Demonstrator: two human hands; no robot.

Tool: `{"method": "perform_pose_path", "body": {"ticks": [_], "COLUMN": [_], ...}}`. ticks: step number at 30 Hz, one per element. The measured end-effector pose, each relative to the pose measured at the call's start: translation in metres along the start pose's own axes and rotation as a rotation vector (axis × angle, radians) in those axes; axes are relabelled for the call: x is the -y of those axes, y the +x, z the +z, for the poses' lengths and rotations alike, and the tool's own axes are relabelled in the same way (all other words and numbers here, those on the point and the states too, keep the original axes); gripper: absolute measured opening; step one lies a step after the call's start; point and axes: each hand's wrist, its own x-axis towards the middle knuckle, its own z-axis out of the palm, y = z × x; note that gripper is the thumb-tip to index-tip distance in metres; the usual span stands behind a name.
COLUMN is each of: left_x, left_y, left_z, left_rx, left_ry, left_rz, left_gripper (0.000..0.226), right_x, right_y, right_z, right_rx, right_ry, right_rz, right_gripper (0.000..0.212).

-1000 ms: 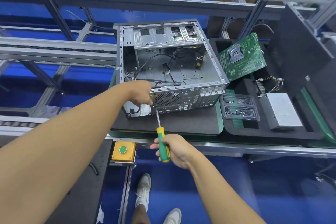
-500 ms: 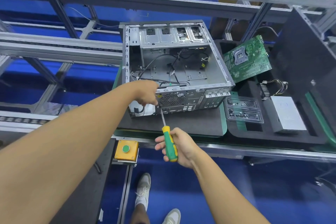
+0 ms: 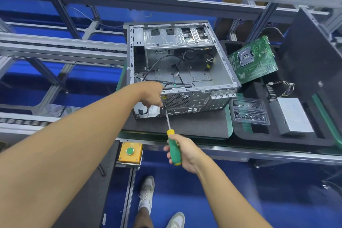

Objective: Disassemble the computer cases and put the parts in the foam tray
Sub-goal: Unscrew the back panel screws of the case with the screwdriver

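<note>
While lidless, the computer case (image 3: 185,72) shows loose cables (image 3: 166,65).

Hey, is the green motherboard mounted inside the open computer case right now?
No, the motherboard lies outside the computer case, propped at a tilt over the foam tray to its right.

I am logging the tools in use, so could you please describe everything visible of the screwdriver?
The screwdriver has a green handle with yellow ends, plastic by its look, and a thin bare metal shaft. The right hand grips the handle. The shaft slants up and slightly left; its tip reaches the rear panel of the computer case just under the left hand.
</note>
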Motion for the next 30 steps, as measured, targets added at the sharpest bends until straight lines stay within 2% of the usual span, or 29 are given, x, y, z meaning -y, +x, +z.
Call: {"method": "perform_pose_path", "body": {"ticks": [2,4,6,8,9,12,14,16,18,20,22,25,28,30], "left_x": [0.000,-0.001,-0.001,0.000,0.000,0.001,0.002,0.002,0.002,0.001,0.000,-0.002,-0.003,-0.002], "left_y": [0.000,0.001,0.001,0.001,0.001,0.002,0.002,0.002,0.003,0.001,0.000,-0.002,-0.003,-0.003], "left_z": [0.001,0.001,0.001,0.001,0.001,0.002,0.002,0.003,0.003,0.002,0.001,0.001,0.000,0.000], "left_rx": [-0.003,-0.008,-0.015,-0.016,-0.014,-0.016,-0.020,-0.024,-0.025,-0.023,-0.025,-0.022,-0.015,-0.016], "left_ry": [0.005,0.007,0.009,0.010,0.011,0.005,0.013,0.024,0.024,0.018,0.018,0.029,0.035,0.030], "left_rz": [0.002,0.003,0.002,-0.002,-0.005,-0.008,-0.009,-0.002,-0.002,0.000,0.001,0.009,0.005,0.006], "left_gripper": [0.051,0.051,0.053,0.055,0.056,0.057,0.057,0.054,0.050,0.047,0.045,0.046,0.048,0.047], "right_x": [0.006,0.003,-0.007,-0.015,-0.015,-0.004,0.006,0.008,0.006,0.000,-0.005,-0.003,0.006,0.004], "right_y": [-0.004,-0.004,-0.002,0.003,0.005,0.005,0.003,0.002,0.002,0.003,0.003,0.002,-0.001,-0.001], "right_z": [-0.008,-0.010,-0.009,-0.008,-0.006,0.006,0.005,0.000,-0.005,-0.007,-0.006,-0.004,-0.005,-0.006], "right_rx": [0.120,0.085,-0.144,-0.380,-0.414,-0.270,-0.116,-0.016,0.003,-0.036,-0.090,-0.097,-0.001,0.039], "right_ry": [0.084,0.016,-0.203,-0.427,-0.472,-0.383,-0.226,-0.087,-0.092,-0.156,-0.221,-0.288,-0.130,-0.068], "right_rz": [0.073,-0.012,-0.216,-0.359,-0.369,-0.193,-0.048,0.018,-0.038,-0.148,-0.183,-0.147,0.010,0.040], "right_gripper": [0.036,0.028,0.005,0.021,0.024,0.026,0.032,0.038,0.031,0.007,0.023,0.028,0.031,0.033]}}
